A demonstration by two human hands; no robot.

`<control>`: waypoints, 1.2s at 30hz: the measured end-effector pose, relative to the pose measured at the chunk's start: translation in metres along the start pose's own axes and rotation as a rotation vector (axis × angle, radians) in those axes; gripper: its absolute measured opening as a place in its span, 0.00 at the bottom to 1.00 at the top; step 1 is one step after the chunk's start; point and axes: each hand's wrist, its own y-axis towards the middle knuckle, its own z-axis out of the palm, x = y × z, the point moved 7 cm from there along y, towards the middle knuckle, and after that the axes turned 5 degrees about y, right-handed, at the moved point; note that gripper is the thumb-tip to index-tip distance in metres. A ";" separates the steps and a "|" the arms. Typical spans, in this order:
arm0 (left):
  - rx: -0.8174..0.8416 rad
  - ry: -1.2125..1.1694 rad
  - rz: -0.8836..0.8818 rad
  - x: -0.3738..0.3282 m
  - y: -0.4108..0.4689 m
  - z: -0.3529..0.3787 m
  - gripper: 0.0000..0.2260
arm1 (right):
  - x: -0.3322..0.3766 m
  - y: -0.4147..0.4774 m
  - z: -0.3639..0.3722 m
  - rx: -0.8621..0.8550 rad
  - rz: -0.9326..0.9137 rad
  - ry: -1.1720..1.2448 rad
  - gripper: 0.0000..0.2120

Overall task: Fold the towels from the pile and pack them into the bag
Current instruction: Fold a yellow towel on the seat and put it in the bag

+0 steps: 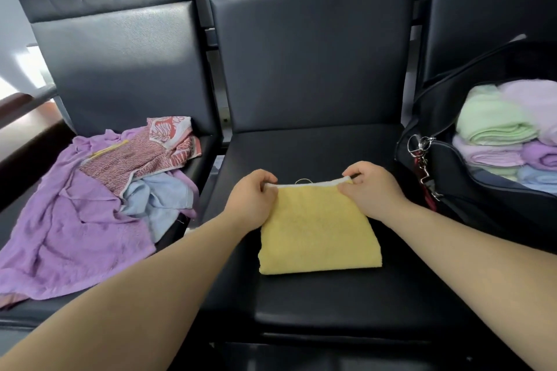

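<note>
One wide-angle view, worn on the head, is aimed forward and down. The middle seat [316, 147] is framed close; pile [90, 190] and bag [470, 190] are cut at the edges.

A yellow towel [319, 238] of soft, matt terry cloth, its far edge bound in smooth white trim [313, 184], lies on a seat [331, 310] upholstered in dark, leather-like material, smooth with a dull sheen. On the neighbouring seat [120, 69], a purple towel [69, 229] looks thin and crumpled, a pale blue towel [159, 199] nubby, and a red-and-white patterned cloth [144, 153] flatter in weave. The black bag [452, 190] appears to be matt fabric, with a shiny metal clip [420, 144] at its rim. The green towel [491, 120] and lilac towel [530, 99] inside look plush and fluffy.
</note>
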 end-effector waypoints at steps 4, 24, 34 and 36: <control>-0.029 0.170 0.017 0.013 0.006 0.002 0.08 | -0.007 0.010 0.004 -0.035 0.014 -0.127 0.06; 0.370 0.407 0.534 -0.019 -0.101 0.024 0.25 | 0.009 -0.113 0.017 0.443 -0.491 -0.573 0.29; 0.350 0.316 0.435 -0.014 -0.102 0.020 0.33 | 0.015 -0.113 0.020 0.330 -0.560 -0.629 0.25; 0.344 0.285 0.383 -0.010 -0.099 0.017 0.35 | 0.017 -0.104 0.011 0.322 -0.476 -0.547 0.23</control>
